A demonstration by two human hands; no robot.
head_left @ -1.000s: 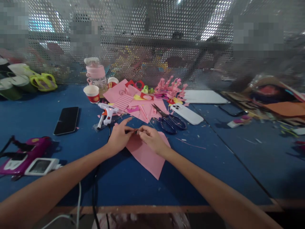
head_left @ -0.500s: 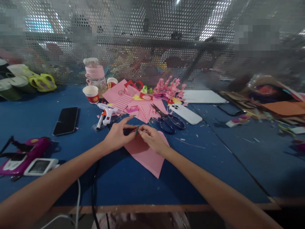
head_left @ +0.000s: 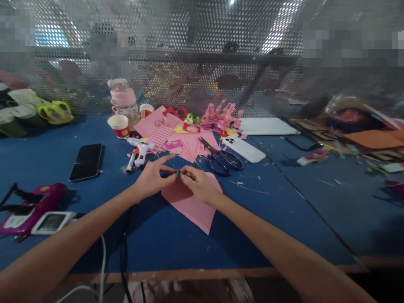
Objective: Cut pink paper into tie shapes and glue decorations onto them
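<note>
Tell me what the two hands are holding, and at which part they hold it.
A small green piece, pinched between the fingertips of the left hand and right hand, one at each side. What the piece is cannot be told.

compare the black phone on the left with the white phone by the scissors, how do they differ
The black phone lies screen up, a dark glossy face showing; the white phone lies face down, its camera cluster showing. The black phone sits alone on bare blue table left of the hands; the white phone sits beside the scissors at the edge of the pink paper scraps. Both lie flat and untouched.
</note>
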